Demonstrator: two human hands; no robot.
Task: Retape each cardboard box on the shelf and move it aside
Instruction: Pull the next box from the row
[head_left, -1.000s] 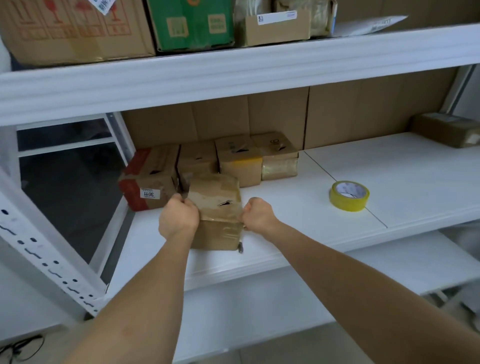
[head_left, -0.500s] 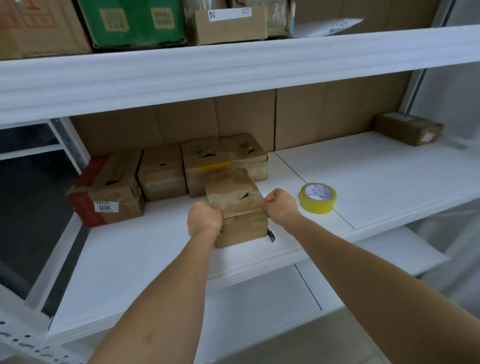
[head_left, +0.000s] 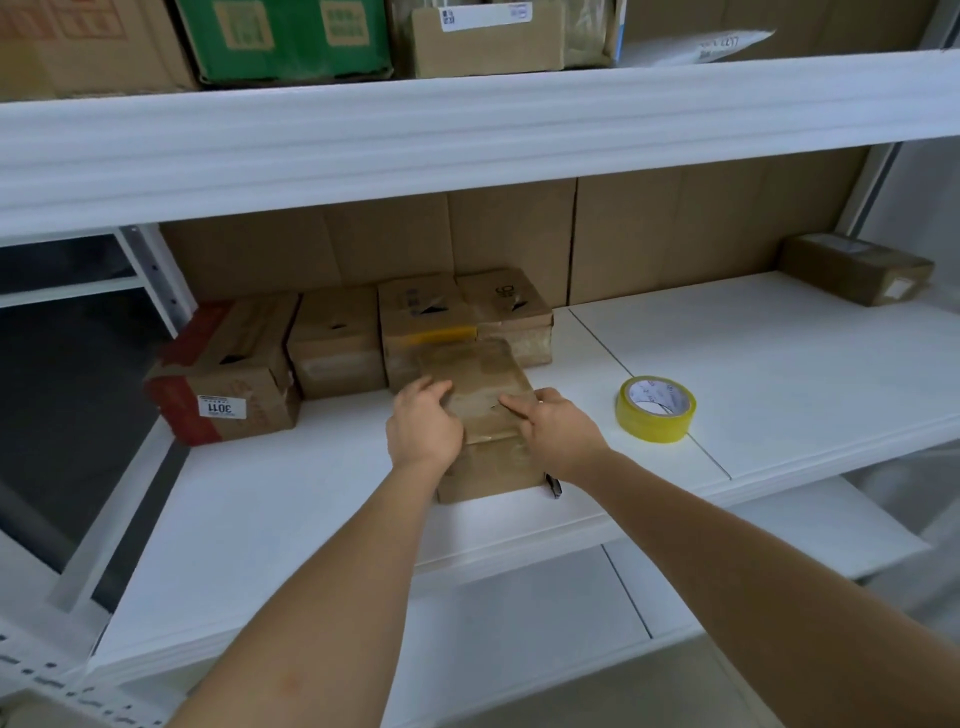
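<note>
The left hand (head_left: 423, 426) and right hand (head_left: 558, 434) cover much of the small box's (head_left: 475, 371) top, so its seam is hidden. A dark object (head_left: 553, 486), perhaps a cutter, pokes out beside it, mostly concealed. The upper cartons (head_left: 291, 36) are cropped by the top edge, labels too blurred to read.

Green carton (head_left: 291, 39) on upper shelf (head_left: 467, 135)

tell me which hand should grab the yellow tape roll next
Right. The right hand rests on the box on the side facing the tape roll; the left hand would have to cross the box.
</note>
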